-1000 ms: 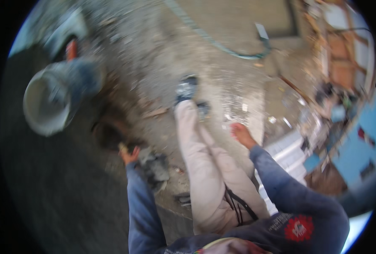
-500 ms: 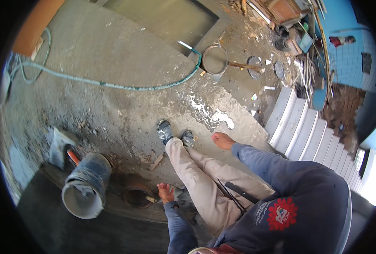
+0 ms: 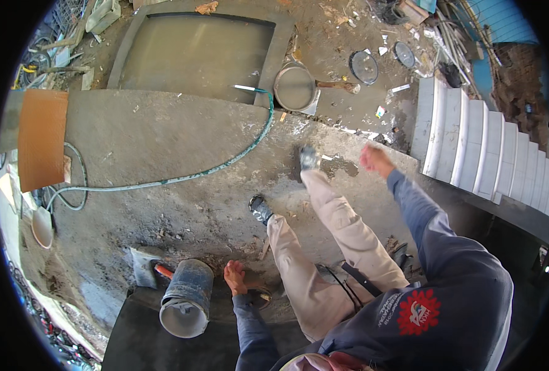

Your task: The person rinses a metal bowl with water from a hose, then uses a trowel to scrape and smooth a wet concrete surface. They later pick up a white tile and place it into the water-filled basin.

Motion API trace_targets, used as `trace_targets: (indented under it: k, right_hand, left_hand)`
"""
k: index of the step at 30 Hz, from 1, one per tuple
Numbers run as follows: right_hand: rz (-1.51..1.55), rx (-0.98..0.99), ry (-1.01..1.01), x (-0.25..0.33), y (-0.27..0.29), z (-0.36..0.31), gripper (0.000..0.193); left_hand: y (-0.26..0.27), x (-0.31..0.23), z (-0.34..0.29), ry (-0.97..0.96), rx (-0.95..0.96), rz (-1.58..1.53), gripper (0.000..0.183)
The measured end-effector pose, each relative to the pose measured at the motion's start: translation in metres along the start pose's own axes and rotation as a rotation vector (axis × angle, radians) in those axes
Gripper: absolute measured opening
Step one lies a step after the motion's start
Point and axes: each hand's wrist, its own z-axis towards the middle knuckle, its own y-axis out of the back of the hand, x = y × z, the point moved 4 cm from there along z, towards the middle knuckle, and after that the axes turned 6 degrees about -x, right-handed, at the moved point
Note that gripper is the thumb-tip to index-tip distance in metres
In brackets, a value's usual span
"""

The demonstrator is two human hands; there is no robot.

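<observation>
Concrete yard floor (image 3: 163,142); left hand (image 3: 235,276) grip open, empty; right hand (image 3: 375,159) fisted, empty.

An outdoor building site or yard under construction: rough, cement-stained concrete ground (image 3: 181,142) strewn with rubble, a cement-crusted bucket (image 3: 184,300) beside a plastering trowel (image 3: 147,266), and a green hose (image 3: 225,164) snaking across to a shallow rectangular basin (image 3: 197,52) of murky water. A round metal mortar pan (image 3: 294,88) sits by the basin, scrap wood and debris (image 3: 410,25) pile up at the far edge, and white tiled steps (image 3: 478,148) rise on the right
</observation>
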Motion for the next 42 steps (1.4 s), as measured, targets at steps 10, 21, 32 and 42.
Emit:
trace_targets:
  k: [10,21,32,42]
  right_hand:
    - [1.154,0.324,-0.543,0.192,-0.039,0.216,0.078]
    - [1.1,0.544,-0.389,0.183,-0.048,0.222,0.012]
    - [1.348,0.363,-0.469,0.208,-0.066,0.227,0.014]
    - [0.236,0.188,-0.13,0.151,-0.034,0.184,0.043]
  left_hand:
    - [-0.175,-0.063,-0.067,0.02,-0.005,0.184,0.051]
    - [-0.397,-0.185,-0.129,-0.232,0.301,0.456,0.056]
    - [-0.372,-0.212,-0.124,-0.091,0.109,0.455,0.055]
    - [-0.413,-0.185,-0.13,-0.038,0.182,0.453,0.059]
